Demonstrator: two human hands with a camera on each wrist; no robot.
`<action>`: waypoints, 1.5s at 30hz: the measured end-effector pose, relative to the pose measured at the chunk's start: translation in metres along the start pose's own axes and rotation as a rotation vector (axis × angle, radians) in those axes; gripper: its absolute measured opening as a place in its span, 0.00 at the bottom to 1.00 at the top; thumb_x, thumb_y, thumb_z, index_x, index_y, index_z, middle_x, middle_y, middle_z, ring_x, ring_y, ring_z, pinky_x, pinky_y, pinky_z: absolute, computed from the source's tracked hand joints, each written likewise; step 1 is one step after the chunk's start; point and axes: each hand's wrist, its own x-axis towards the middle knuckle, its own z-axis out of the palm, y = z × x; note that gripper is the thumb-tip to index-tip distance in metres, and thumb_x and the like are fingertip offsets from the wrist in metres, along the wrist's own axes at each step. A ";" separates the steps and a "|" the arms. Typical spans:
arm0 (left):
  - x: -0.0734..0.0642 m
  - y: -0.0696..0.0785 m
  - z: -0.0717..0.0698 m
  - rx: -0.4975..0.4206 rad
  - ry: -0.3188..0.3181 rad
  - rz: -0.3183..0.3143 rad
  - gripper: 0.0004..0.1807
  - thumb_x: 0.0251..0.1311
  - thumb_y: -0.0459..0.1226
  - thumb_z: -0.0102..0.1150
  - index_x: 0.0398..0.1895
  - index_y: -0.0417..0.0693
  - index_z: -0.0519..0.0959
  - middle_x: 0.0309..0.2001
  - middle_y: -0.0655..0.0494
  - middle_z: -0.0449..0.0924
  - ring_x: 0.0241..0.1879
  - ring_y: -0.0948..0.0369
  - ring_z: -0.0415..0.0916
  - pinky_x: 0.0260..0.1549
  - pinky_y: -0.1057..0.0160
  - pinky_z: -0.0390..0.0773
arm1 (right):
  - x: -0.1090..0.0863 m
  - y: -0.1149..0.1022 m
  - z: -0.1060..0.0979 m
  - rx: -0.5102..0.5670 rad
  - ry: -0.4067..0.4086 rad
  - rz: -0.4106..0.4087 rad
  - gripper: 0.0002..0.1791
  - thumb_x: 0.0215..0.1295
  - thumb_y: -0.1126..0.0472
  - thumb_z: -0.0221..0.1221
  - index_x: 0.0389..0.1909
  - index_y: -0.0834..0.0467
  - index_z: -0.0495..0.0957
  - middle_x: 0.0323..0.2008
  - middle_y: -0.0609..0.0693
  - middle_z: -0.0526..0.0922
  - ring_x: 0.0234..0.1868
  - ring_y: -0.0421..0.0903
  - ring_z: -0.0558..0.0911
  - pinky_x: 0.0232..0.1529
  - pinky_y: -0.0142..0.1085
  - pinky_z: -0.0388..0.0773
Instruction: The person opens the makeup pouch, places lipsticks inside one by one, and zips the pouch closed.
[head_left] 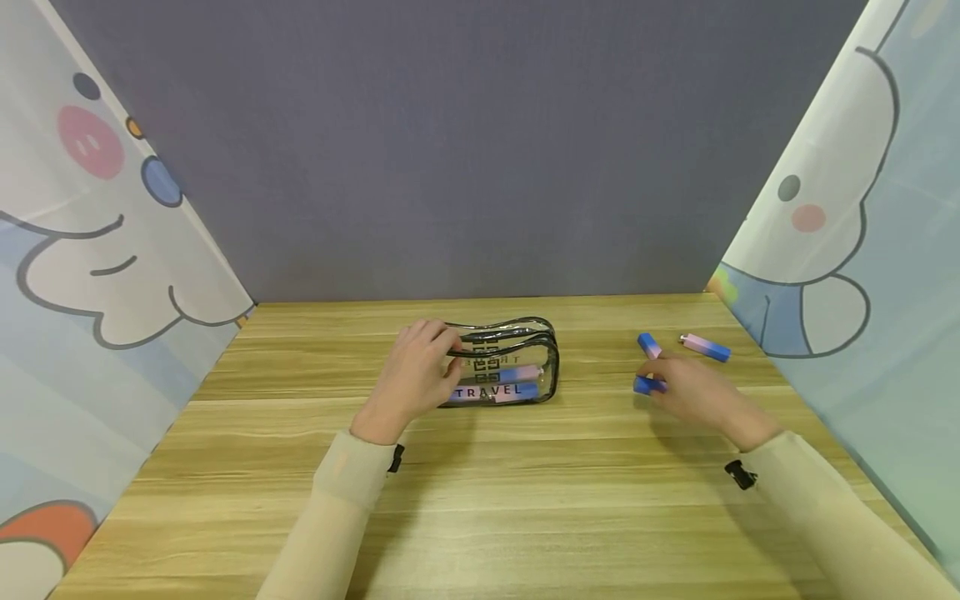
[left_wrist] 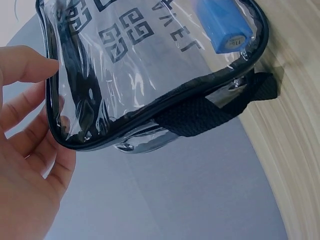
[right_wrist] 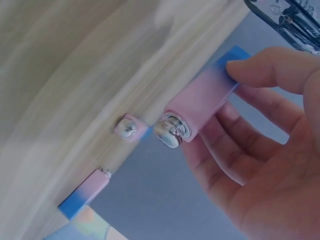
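A clear pouch with black piping and the word TRAVEL stands in the middle of the table. My left hand pinches its upper left edge, the thumb on the near side and the fingers behind in the left wrist view. Through its clear wall show blue-and-pink lipstick tubes, one with its blue end toward the left wrist camera. To the right, my right hand holds another square lipstick tube between thumb and fingers, its blue end under the thumb and its silver knob pointing away.
Two more lipstick tubes lie on the table near my right hand: one just beyond the fingers, one farther right. A grey panel rises behind the wooden table, with cartoon-printed curtains on both sides.
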 end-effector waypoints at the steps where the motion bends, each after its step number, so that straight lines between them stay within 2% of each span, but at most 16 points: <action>1: -0.001 0.000 0.000 0.000 0.000 -0.002 0.08 0.53 0.31 0.70 0.35 0.46 0.81 0.36 0.54 0.79 0.36 0.53 0.72 0.37 0.55 0.71 | 0.001 -0.001 0.000 0.004 0.001 -0.001 0.15 0.59 0.68 0.62 0.48 0.62 0.84 0.40 0.55 0.84 0.32 0.46 0.77 0.32 0.41 0.74; 8: -0.004 -0.003 -0.003 0.005 -0.005 -0.009 0.08 0.53 0.31 0.70 0.34 0.45 0.80 0.33 0.54 0.77 0.34 0.54 0.70 0.37 0.55 0.71 | 0.008 -0.010 -0.002 0.009 0.030 -0.036 0.12 0.61 0.69 0.62 0.45 0.62 0.85 0.40 0.54 0.84 0.30 0.44 0.75 0.27 0.36 0.69; 10: -0.004 -0.003 -0.004 0.005 -0.005 -0.012 0.08 0.53 0.31 0.70 0.34 0.45 0.80 0.33 0.54 0.77 0.34 0.54 0.70 0.38 0.55 0.71 | 0.010 -0.011 -0.002 0.007 0.046 -0.051 0.12 0.62 0.69 0.62 0.46 0.62 0.85 0.42 0.55 0.85 0.33 0.47 0.80 0.26 0.35 0.68; 15: -0.005 -0.004 -0.006 -0.013 0.001 -0.016 0.08 0.54 0.30 0.69 0.34 0.44 0.80 0.34 0.54 0.77 0.34 0.54 0.70 0.39 0.54 0.72 | 0.014 -0.017 -0.007 0.005 0.092 -0.090 0.14 0.60 0.69 0.63 0.47 0.63 0.85 0.40 0.53 0.85 0.35 0.47 0.81 0.29 0.37 0.71; 19: -0.007 -0.006 -0.006 -0.031 0.008 -0.017 0.07 0.54 0.29 0.69 0.34 0.43 0.80 0.34 0.53 0.77 0.34 0.54 0.70 0.39 0.54 0.73 | 0.020 -0.024 -0.010 -0.005 0.108 -0.109 0.14 0.59 0.68 0.63 0.48 0.64 0.84 0.36 0.50 0.82 0.31 0.44 0.74 0.32 0.40 0.74; 26: -0.009 -0.008 -0.008 -0.027 0.015 -0.028 0.08 0.53 0.29 0.69 0.35 0.42 0.80 0.36 0.51 0.78 0.35 0.53 0.71 0.40 0.54 0.73 | 0.034 -0.040 -0.015 -0.006 0.097 -0.114 0.15 0.62 0.66 0.63 0.50 0.63 0.84 0.37 0.52 0.81 0.31 0.45 0.75 0.34 0.42 0.74; 33: -0.010 -0.007 -0.008 -0.031 0.007 -0.040 0.07 0.55 0.29 0.68 0.35 0.43 0.80 0.36 0.51 0.77 0.35 0.53 0.70 0.38 0.56 0.73 | 0.043 -0.051 -0.020 -0.009 0.121 -0.153 0.14 0.62 0.68 0.62 0.49 0.64 0.85 0.37 0.53 0.82 0.33 0.46 0.77 0.37 0.45 0.78; 39: -0.011 -0.008 -0.007 -0.039 0.009 -0.050 0.07 0.55 0.29 0.69 0.36 0.42 0.80 0.36 0.51 0.77 0.35 0.53 0.71 0.37 0.56 0.74 | 0.051 -0.060 -0.027 -0.027 0.134 -0.183 0.16 0.60 0.69 0.61 0.50 0.64 0.84 0.39 0.55 0.82 0.33 0.48 0.78 0.36 0.46 0.78; 45: -0.012 -0.009 -0.006 -0.058 0.014 -0.055 0.07 0.55 0.29 0.68 0.36 0.41 0.80 0.36 0.51 0.77 0.36 0.53 0.71 0.38 0.56 0.74 | 0.057 -0.070 -0.034 -0.019 0.148 -0.185 0.16 0.61 0.67 0.61 0.51 0.63 0.84 0.41 0.55 0.83 0.34 0.49 0.80 0.37 0.48 0.79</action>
